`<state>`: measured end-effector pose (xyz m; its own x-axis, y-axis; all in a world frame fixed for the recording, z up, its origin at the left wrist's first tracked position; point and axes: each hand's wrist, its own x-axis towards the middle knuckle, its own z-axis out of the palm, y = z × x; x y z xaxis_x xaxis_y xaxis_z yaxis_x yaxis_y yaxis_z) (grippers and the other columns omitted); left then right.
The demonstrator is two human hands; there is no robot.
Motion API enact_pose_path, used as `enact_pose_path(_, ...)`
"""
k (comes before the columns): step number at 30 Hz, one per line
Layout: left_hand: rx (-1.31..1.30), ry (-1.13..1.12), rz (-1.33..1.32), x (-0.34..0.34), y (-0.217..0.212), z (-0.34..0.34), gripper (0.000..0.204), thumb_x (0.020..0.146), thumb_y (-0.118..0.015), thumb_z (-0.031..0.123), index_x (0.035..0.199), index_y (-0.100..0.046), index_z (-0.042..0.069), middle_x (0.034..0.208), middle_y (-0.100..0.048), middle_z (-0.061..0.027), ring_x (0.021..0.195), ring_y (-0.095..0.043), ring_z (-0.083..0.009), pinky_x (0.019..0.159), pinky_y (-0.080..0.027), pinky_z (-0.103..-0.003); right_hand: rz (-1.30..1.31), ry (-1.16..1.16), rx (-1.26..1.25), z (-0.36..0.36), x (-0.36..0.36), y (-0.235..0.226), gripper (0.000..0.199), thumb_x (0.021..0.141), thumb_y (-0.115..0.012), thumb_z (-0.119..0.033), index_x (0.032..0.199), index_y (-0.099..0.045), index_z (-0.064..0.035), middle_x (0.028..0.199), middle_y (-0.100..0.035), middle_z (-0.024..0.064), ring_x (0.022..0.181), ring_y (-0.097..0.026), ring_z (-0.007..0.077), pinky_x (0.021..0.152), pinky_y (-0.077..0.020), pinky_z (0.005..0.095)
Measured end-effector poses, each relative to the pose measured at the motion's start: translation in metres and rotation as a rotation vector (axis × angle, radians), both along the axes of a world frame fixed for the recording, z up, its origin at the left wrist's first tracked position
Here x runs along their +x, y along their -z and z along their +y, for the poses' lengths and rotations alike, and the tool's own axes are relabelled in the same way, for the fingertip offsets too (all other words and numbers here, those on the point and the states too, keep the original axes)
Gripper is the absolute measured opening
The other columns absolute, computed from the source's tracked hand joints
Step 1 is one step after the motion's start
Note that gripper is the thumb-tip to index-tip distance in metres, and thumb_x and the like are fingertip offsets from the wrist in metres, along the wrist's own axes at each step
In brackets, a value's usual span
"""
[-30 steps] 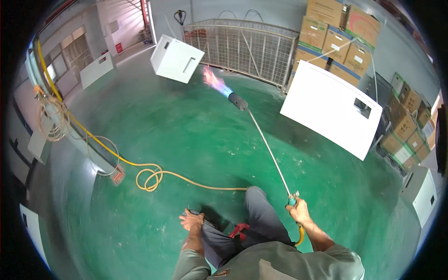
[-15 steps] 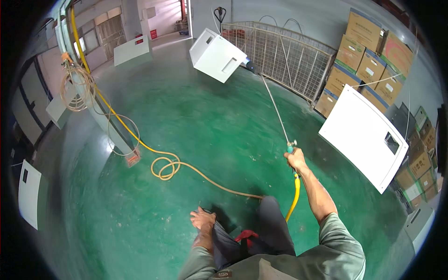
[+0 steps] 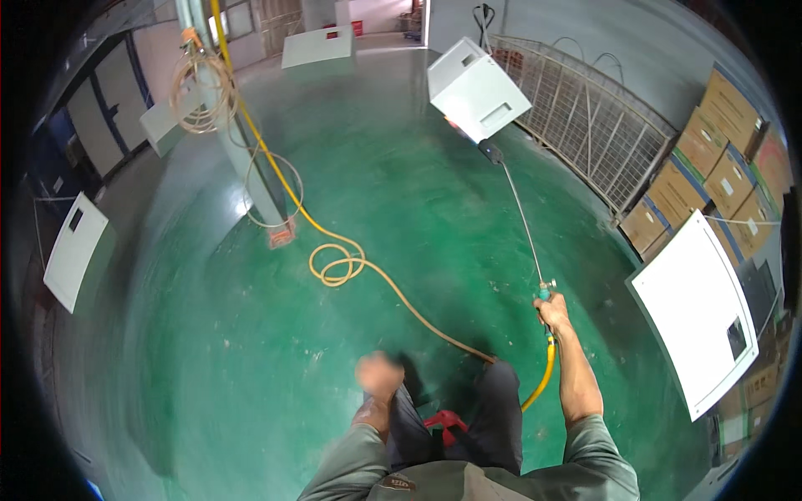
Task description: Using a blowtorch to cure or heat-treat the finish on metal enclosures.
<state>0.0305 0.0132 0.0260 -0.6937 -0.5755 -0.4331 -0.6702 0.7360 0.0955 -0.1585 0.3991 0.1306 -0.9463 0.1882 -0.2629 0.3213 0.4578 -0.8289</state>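
My right hand point(image 3: 551, 311) is closed round the handle of a long gas torch point(image 3: 520, 204). A thin metal tube runs from the handle away to a dark nozzle. The yellow hose point(image 3: 547, 376) leads down from the handle beside my leg. Just below the lower left edge of a hanging white box-shaped cover point(image 3: 476, 92), a small orange and blue flame point(image 3: 454, 126) shows at the nozzle. My left hand point(image 3: 380, 374) is above my left knee, near no object; motion smears its fingers.
A large white panel point(image 3: 697, 309) hangs at the right; others hang at the left point(image 3: 75, 250) and far back point(image 3: 317, 48). The tan hose point(image 3: 409, 301) loops over the green floor from a post point(image 3: 251, 167). A wire cage point(image 3: 585, 117) and stacked cartons point(image 3: 702, 179) stand at the right.
The view has turned left, so the scene has shifted right. The torch nozzle has moved from the box cover's right side to beneath its lower left edge. My left hand has lifted from my knee.
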Motion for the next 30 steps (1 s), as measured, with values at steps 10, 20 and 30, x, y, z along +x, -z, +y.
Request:
enact_pose_path(10,-0.033,-0.033,-0.046,-0.014,0.007,-0.002,0.081,0.071,-0.078,0.053,0.139,-0.049,0.020,0.142,-0.041,-0.0200,0.120,-0.053,-0.0418,0.090,-0.054,-0.051,0.137,0.102,0.021,-0.005,-0.025,-0.017,0.017,0.081,-0.065,-0.010,0.090,-0.057,0.0015,0.057,-0.054,0.0054,0.043,-0.052,0.0157,0.040,-0.0383,0.0350)
enact_pose_path(20,-0.072,-0.009,-0.037,-0.021,0.012,-0.004,0.079,0.071,-0.080,0.050,0.138,-0.052,0.019,0.135,-0.045,-0.0172,0.118,-0.056,-0.0383,0.089,-0.057,-0.045,-0.006,0.110,-0.018,0.007,0.013,0.005,0.021,0.079,-0.065,-0.011,0.092,-0.057,0.0024,0.058,-0.057,0.0076,0.042,-0.053,0.0176,0.041,-0.0414,0.0349)
enact_pose_path(30,-0.088,-0.004,-0.070,-0.026,0.011,-0.004,0.083,0.073,-0.080,0.053,0.143,-0.049,0.023,0.137,-0.044,-0.0161,0.118,-0.055,-0.0371,0.088,-0.057,-0.044,-0.020,0.205,0.000,0.021,0.012,0.030,0.018,0.080,-0.066,-0.013,0.088,-0.059,0.0021,0.059,-0.059,0.0094,0.045,-0.058,0.0191,0.044,-0.0461,0.0372)
